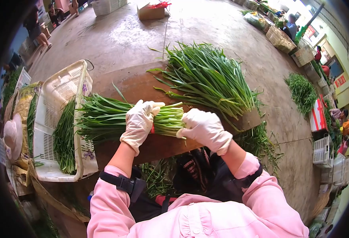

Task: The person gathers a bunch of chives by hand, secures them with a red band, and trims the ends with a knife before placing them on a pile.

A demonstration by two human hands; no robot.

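Left hand (pixel 139 121): we have its gloved fingers closed over the middle of the green bunch (pixel 103 117), palm down, just beside a red band (pixel 152 129).
Right hand (pixel 204 129): we hold it gloved and mostly closed, fingers curled against the bunch's pale stem ends; we cannot tell how firmly it grips.
Bunch: it lies sideways on the wooden counter (pixel 119 152), leaves toward our left, stems toward our right.
Count: we see two gloved hands, one bunch between them, one red band, one large pile (pixel 210 79) of loose greens on the counter and one big white crate (pixel 57 89) at our left.
Crate: more greens (pixel 65 139) lie inside it; its side wall partly hides them.
Floor: cut scraps (pixel 261 142) lie beside the counter at our right, and a green heap (pixel 302 93) farther off.
Beyond: we see an open cardboard box (pixel 151 12) with red things at its top.
In the way: our left hand covers the bunch's middle, and our right hides some stem ends.
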